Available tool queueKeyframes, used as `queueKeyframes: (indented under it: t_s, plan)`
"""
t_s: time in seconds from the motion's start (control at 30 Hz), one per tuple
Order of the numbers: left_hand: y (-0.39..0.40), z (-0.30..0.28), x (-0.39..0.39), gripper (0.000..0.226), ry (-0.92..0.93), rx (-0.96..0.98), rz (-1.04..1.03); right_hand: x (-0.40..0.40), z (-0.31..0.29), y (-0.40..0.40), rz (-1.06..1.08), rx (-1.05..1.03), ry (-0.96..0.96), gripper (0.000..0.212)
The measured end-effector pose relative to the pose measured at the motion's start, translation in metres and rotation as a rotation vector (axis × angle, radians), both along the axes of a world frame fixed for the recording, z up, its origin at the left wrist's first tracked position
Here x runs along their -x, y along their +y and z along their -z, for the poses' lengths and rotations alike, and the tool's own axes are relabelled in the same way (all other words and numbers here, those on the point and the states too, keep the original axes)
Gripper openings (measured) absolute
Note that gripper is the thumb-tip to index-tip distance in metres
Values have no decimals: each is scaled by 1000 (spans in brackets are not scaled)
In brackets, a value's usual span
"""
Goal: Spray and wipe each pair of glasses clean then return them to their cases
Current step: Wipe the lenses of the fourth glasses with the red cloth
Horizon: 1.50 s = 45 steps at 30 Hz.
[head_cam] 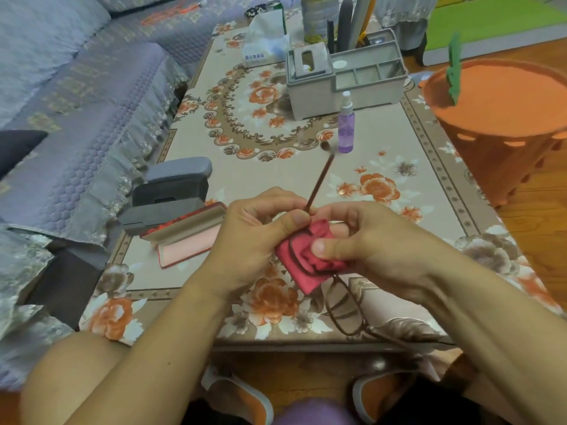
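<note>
Brown-framed glasses (343, 308) hang over the table's near edge, one lens wrapped in a red cloth (310, 259). My left hand (254, 234) grips the frame at the hinge, and one temple arm sticks up toward the spray bottle. My right hand (365, 237) pinches the cloth around the lens with the thumb on top. The other lens hangs free below. A purple spray bottle (346, 125) stands upright mid-table. A red case (187, 237) lies open at the left, with a grey case (175, 182) and a dark case (159, 214) beside it.
A grey desk organiser (346, 84) and a tissue pack (264, 44) stand at the far end of the floral table (276, 167). An orange basket (503, 124) stands at the right. A quilted sofa (76, 96) runs along the left.
</note>
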<state>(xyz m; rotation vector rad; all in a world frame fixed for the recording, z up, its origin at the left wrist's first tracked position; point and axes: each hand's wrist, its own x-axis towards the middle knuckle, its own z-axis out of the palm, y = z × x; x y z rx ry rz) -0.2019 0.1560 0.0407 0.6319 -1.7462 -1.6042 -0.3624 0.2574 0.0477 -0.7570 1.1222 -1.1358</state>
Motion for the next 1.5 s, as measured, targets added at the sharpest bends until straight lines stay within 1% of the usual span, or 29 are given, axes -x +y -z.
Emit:
queueKeyframes:
  t_s: [0.1,0.2,0.3,0.37,0.47,0.53,0.63,0.7,0.77,0.8,0.83,0.9,1.03,1.17,1.27,1.33,1.43,1.5]
  plan:
    - [0,4,0,10,35,-19,-1,3,-3,1,-146,-16,96,39]
    - [6,11,3,11,38,-27,18,0,-5,-1,-169,-7,124,46]
    - [12,16,9,12,16,-47,44,-9,-3,-4,-25,2,88,49]
    - [10,16,10,9,1,-60,-1,-17,-2,-6,108,-30,38,51]
    - [6,15,5,11,17,-47,-102,-15,2,-8,228,-10,39,25]
    - [8,15,3,20,10,42,-145,-13,1,-6,249,29,63,20]
    - [13,13,7,20,12,212,-194,-12,-1,-7,283,55,66,13]
    - [14,9,6,18,66,274,-227,5,1,-13,404,27,19,18]
    - [9,4,1,15,130,265,-239,33,-2,-16,501,-2,-10,22]
    - [6,2,-2,14,155,239,-242,48,-5,-16,487,-6,-19,22]
    - [3,0,-4,13,177,209,-248,60,-8,-13,421,-11,-21,27]
    - [-1,-3,-8,14,218,154,-266,75,-13,-6,230,-29,29,39]
    - [-5,-5,-10,18,235,115,-303,72,-14,2,-77,-41,30,35]
    - [-6,-5,-8,16,214,152,-295,54,-10,0,-278,-55,34,31]
    - [-6,-9,-4,15,194,190,-291,35,-5,0,-360,-49,-22,32]
    - [-9,-12,-4,15,175,233,-287,29,-5,1,-382,-46,21,29]
    - [-13,-14,-5,15,160,248,-273,29,-8,0,-378,-96,70,40]
    - [-11,-11,-1,14,161,188,-255,27,-10,0,-368,-113,146,47]
